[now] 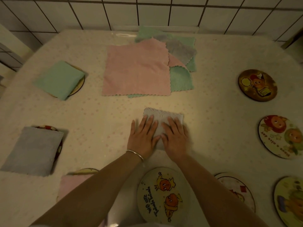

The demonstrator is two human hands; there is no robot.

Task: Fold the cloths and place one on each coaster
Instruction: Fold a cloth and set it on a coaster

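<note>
A folded white cloth (162, 114) lies in the middle of the table. My left hand (143, 136) and my right hand (175, 139) press flat on it side by side, fingers straight. A pile of unfolded cloths sits behind it, with a pink cloth (136, 68) on top and green and grey ones beneath. Folded cloths rest on coasters at the left: a green cloth (58, 79), a grey cloth (32, 151) and a pink cloth (72, 184). Bare coasters lie near me (164, 194) and at the right (257, 85), (280, 135).
Two more round coasters (237, 189), (290, 199) sit at the lower right. The table (98, 115) has a pale flowered cover. A white tiled wall (147, 12) stands right behind the table's far edge.
</note>
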